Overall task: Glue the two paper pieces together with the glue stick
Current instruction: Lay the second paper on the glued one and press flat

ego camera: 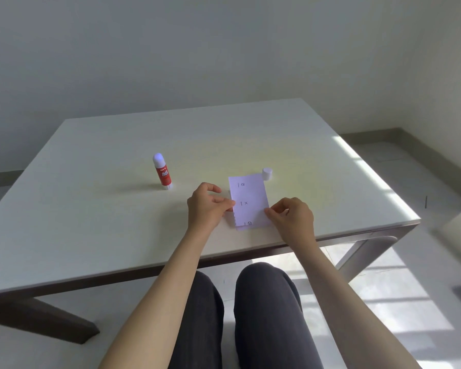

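Observation:
A small white paper piece (249,201) with printed marks and an X lies flat on the white table (91,209). A second sheet seems to lie under it; only slivers show at its left and bottom edges. My left hand (208,206) pinches the paper's left edge. My right hand (290,217) pinches its right edge near the lower corner. The red glue stick (162,171) stands upright, uncapped, about a hand's width to the left of my left hand. Its white cap (267,173) sits just beyond the paper's far right corner.
The table's near edge (171,265) runs just in front of my hands, with my legs (250,315) below it. Bright sunlight falls on the table's right side and on the floor (383,288). A wall stands behind the table.

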{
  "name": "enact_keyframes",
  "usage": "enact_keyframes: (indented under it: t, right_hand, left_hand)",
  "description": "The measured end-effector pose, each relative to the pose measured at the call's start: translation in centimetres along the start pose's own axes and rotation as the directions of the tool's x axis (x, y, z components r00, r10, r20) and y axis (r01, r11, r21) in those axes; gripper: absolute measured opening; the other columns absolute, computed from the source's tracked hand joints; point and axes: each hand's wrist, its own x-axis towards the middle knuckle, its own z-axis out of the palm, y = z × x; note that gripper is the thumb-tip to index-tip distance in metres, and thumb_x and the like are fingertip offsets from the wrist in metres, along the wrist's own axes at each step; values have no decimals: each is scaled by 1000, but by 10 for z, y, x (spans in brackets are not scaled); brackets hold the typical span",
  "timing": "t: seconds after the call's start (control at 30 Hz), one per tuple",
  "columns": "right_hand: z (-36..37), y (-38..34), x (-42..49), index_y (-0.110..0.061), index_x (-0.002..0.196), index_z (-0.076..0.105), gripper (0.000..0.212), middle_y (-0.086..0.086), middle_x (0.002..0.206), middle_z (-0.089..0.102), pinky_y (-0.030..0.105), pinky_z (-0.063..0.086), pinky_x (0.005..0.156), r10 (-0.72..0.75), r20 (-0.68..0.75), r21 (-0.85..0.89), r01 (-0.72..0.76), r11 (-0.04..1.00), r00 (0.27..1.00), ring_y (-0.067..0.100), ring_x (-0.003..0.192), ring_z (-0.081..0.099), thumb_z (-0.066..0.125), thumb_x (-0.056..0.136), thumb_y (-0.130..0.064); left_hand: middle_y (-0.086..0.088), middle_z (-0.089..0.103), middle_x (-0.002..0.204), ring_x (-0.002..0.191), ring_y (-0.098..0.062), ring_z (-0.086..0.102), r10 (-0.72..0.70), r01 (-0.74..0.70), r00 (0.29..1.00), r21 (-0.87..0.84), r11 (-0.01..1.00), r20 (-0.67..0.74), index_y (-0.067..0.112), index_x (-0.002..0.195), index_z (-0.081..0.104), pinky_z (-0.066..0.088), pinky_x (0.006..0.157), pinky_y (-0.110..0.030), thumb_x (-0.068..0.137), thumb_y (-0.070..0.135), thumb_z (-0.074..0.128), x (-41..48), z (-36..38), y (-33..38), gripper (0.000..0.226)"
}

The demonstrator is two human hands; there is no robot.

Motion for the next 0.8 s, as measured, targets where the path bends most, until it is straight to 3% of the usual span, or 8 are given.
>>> enact_keyframes:
  t: [0.13, 0.23, 0.37, 0.53, 0.7, 0.8]
  right_hand:
    - [2, 2, -1, -5, 71, 67, 14, 8, 80, 62, 39, 47, 77, -34, -23, -33, 33, 999, 999, 32, 83, 58, 68, 78, -17]
    - [1, 1, -2, -4, 70, 67, 14, 4, 76, 57, 42, 48, 78, -42, -24, -40, 41, 998, 999, 33, 83, 58, 68, 78, -17]
    - [1, 1, -3, -4, 70, 67, 15, 3, 75, 56, 43, 48, 78, -55, -20, -53, 53, 997, 998, 34, 84, 58, 68, 78, -16]
    - [1, 1, -3, -3, 70, 67, 15, 4, 76, 55, 42, 48, 79, -58, -13, -64, 57, 996, 998, 34, 84, 58, 68, 78, -15]
    - [2, 2, -3, -3, 70, 66, 13, 4, 77, 54, 42, 47, 80, -49, -8, -63, 48, 997, 999, 34, 84, 57, 68, 77, -14]
    - [4, 4, -3, -2, 69, 65, 13, 8, 80, 59, 41, 46, 80, -41, -16, -72, 40, 997, 999, 32, 87, 55, 67, 77, -13]
  left_hand:
    - [-5, 73, 71, 82, -23, 70, 9, -9, 1000, 26, 1000, -1, 14, 91, 52, 56, 80, -41, 69, 12, 77, 0, 1, -5, 33]
    - [-6, 74, 74, 71, -21, 64, 16, -16, 1000, 45, 999, 2, 16, 90, 52, 54, 76, -36, 68, 14, 77, 0, 2, -5, 33]
    - [1, 70, 67, 66, -19, 60, 12, -12, 1000, 50, 999, 3, 18, 87, 51, 54, 76, -37, 67, 14, 78, 1, 3, -4, 34]
    - [1, 70, 66, 68, -20, 61, 9, -10, 1000, 63, 998, 13, 20, 85, 51, 55, 77, -38, 67, 15, 78, 1, 2, -5, 33]
    - [-1, 71, 68, 82, -24, 69, 13, -15, 1000, 92, 996, 18, 17, 87, 53, 54, 77, -36, 68, 14, 78, 2, 2, -5, 32]
    - [0, 71, 69, 84, -22, 69, 25, -26, 1000, 134, 991, 14, 17, 88, 53, 50, 69, -30, 69, 14, 77, 1, 4, -5, 31]
